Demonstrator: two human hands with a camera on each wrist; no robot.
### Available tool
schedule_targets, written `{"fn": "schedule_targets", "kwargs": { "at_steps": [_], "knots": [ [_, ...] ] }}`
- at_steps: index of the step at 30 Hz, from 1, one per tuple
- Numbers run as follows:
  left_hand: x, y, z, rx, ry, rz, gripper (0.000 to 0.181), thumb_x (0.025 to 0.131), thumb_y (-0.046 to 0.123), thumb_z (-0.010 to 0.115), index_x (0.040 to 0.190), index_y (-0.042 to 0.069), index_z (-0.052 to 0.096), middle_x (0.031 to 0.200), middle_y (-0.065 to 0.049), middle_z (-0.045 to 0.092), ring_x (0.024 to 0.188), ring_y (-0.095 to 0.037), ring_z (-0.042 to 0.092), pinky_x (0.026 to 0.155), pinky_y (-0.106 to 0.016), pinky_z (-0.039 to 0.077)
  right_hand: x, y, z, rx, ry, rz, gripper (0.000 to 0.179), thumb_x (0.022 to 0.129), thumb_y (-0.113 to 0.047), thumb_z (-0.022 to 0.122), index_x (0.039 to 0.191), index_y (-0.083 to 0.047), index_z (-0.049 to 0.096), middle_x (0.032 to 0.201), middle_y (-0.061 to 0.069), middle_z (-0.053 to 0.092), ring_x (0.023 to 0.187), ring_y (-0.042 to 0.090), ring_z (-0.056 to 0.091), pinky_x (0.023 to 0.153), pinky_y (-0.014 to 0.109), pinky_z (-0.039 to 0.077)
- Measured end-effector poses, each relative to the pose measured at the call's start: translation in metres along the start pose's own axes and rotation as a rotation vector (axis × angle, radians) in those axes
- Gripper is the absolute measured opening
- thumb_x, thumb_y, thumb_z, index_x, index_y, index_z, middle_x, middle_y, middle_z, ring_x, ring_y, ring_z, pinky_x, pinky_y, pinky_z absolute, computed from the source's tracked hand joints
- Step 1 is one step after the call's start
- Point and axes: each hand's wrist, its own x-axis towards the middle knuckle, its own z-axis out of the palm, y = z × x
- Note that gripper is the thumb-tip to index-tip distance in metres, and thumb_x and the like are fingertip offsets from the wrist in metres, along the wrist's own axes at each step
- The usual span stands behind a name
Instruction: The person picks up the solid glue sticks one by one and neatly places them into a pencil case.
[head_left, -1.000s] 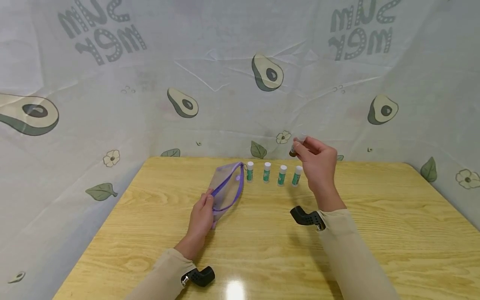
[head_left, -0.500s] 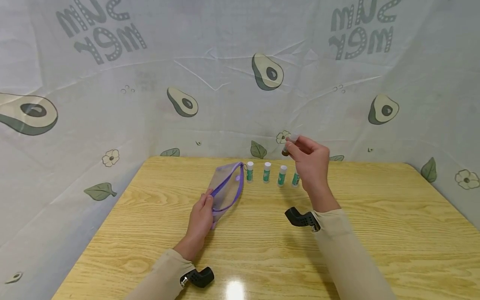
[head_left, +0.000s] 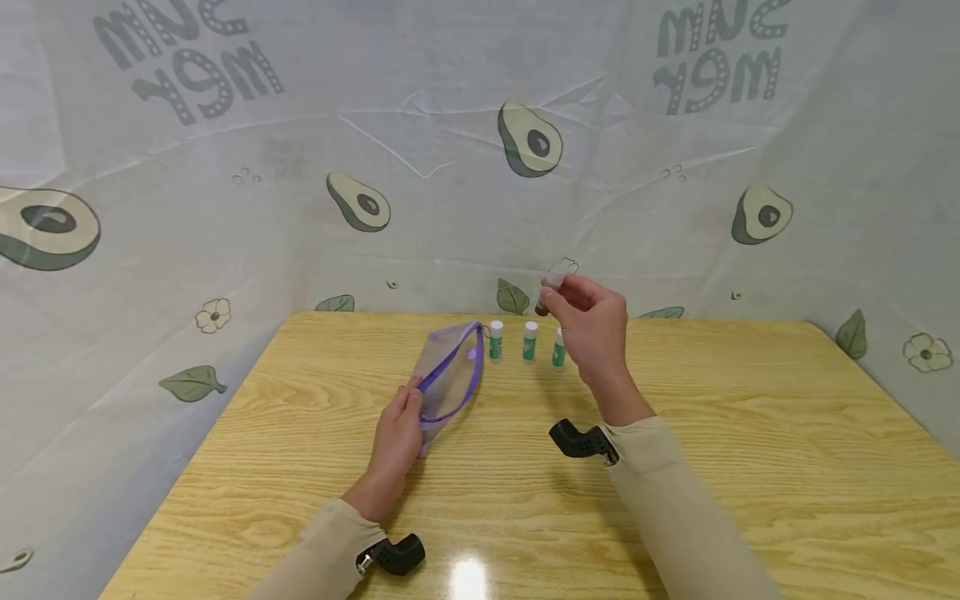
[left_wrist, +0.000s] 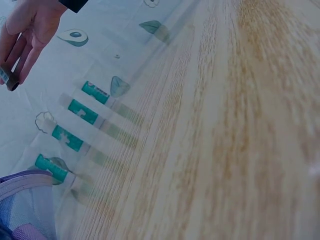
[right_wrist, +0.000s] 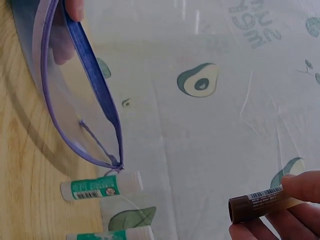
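My left hand (head_left: 397, 429) grips the near side of a see-through pouch (head_left: 438, 358) with purple zipper edging; its mouth gapes toward the right. Raised above the table's far side, my right hand (head_left: 600, 329) pinches a small brown tube (right_wrist: 255, 205) with a barcode and a pale cap, between thumb and fingers. Below it stands a row of upright white-capped glue sticks with green labels. The leftmost glue stick (head_left: 496, 342) is beside the pouch's far corner, then come a second glue stick (head_left: 529, 342) and a third (head_left: 558, 352). Another glue stick (left_wrist: 95, 92), hidden in the head view, shows in the left wrist view.
Both arms reach over a wood-grain table (head_left: 750, 458). A pale curtain (head_left: 435, 100) printed with avocados and leaves hangs behind its far edge and along the sides. Each sleeve carries a black wrist device (head_left: 581, 439).
My right hand has moved left with the brown tube, now covering the rightmost glue stick in the head view. My left hand keeps its hold on the pouch.
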Motion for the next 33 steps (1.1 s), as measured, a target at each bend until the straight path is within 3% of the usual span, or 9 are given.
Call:
{"fn": "schedule_targets", "kwargs": {
  "at_steps": [3,6,10,15,18,22,28,31,33],
  "knots": [
    [0.000,0.000,0.000,-0.014,-0.003,-0.009,0.053,0.117,0.035,0.034,0.166,0.016,0.039,0.178,-0.018,0.019,0.122,-0.032,0.060,0.058,-0.022,0.043,-0.001,0.002,0.006,-0.009,-0.016,-0.010,0.032,0.101,-0.012,0.073,0.132,-0.001,0.073,0.129,0.019,0.076,0.097,0.004,0.075,0.092,0.017,0.058],
    [0.000,-0.001,0.001,-0.016,-0.004,-0.005,0.053,0.117,0.034,0.034,0.166,0.015,0.039,0.178,-0.019,0.019,0.118,-0.031,0.061,0.057,-0.022,0.043,-0.003,0.002,0.012,-0.006,-0.024,-0.012,0.032,0.101,-0.012,0.073,0.131,0.000,0.073,0.129,0.020,0.076,0.094,-0.001,0.073,0.089,0.015,0.058],
    [0.000,-0.001,0.001,-0.015,-0.002,-0.002,0.053,0.117,0.035,0.034,0.166,0.015,0.039,0.177,-0.019,0.019,0.133,-0.032,0.056,0.057,-0.022,0.043,-0.005,0.000,0.017,-0.013,-0.023,-0.006,0.030,0.101,-0.013,0.074,0.128,-0.001,0.075,0.127,0.018,0.077,0.094,-0.003,0.071,0.088,0.015,0.058],
    [0.000,-0.001,0.001,0.002,0.009,-0.003,0.052,0.117,0.035,0.034,0.165,0.016,0.040,0.177,-0.019,0.021,0.100,-0.033,0.060,0.058,-0.022,0.044,-0.006,-0.003,0.025,-0.013,-0.019,0.003,0.028,0.101,-0.014,0.074,0.127,-0.003,0.076,0.125,0.016,0.078,0.105,0.010,0.074,0.090,0.019,0.058],
    [0.000,-0.001,0.001,0.012,0.013,0.006,0.053,0.117,0.035,0.034,0.165,0.016,0.040,0.177,-0.020,0.022,0.134,-0.038,0.055,0.065,-0.022,0.044,-0.006,-0.005,0.030,-0.005,-0.017,0.013,0.030,0.101,-0.014,0.074,0.128,-0.004,0.076,0.126,0.016,0.077,0.114,0.020,0.074,0.093,0.022,0.058],
    [0.001,-0.001,0.001,-0.007,0.007,0.001,0.053,0.117,0.035,0.034,0.166,0.017,0.039,0.177,-0.019,0.020,0.132,-0.037,0.058,0.065,-0.022,0.044,-0.006,-0.010,0.036,0.002,-0.016,0.015,0.031,0.100,-0.014,0.075,0.129,-0.004,0.076,0.127,0.016,0.077,0.118,0.024,0.073,0.094,0.025,0.059],
    [0.000,0.000,0.001,-0.021,0.000,-0.009,0.052,0.117,0.034,0.034,0.166,0.016,0.039,0.177,-0.020,0.018,0.090,-0.022,0.060,0.056,-0.022,0.044,-0.009,-0.015,0.044,0.018,-0.020,0.019,0.030,0.100,-0.014,0.075,0.128,-0.005,0.076,0.126,0.016,0.077,0.116,0.025,0.073,0.095,0.027,0.060],
    [0.000,0.001,0.001,-0.012,0.002,-0.017,0.052,0.117,0.035,0.034,0.166,0.017,0.039,0.177,-0.020,0.019,0.091,-0.023,0.062,0.061,-0.024,0.046,-0.010,-0.018,0.049,0.036,-0.027,0.021,0.030,0.099,-0.013,0.076,0.128,-0.005,0.077,0.126,0.014,0.078,0.116,0.024,0.074,0.095,0.026,0.059],
    [0.000,0.002,0.000,0.000,0.005,-0.013,0.053,0.117,0.035,0.034,0.166,0.017,0.039,0.177,-0.019,0.020,0.117,-0.032,0.065,0.072,-0.028,0.050,-0.011,-0.019,0.052,0.045,-0.030,0.017,0.029,0.099,-0.013,0.076,0.127,-0.005,0.077,0.126,0.014,0.078,0.116,0.024,0.074,0.095,0.026,0.059]
  ]
}}
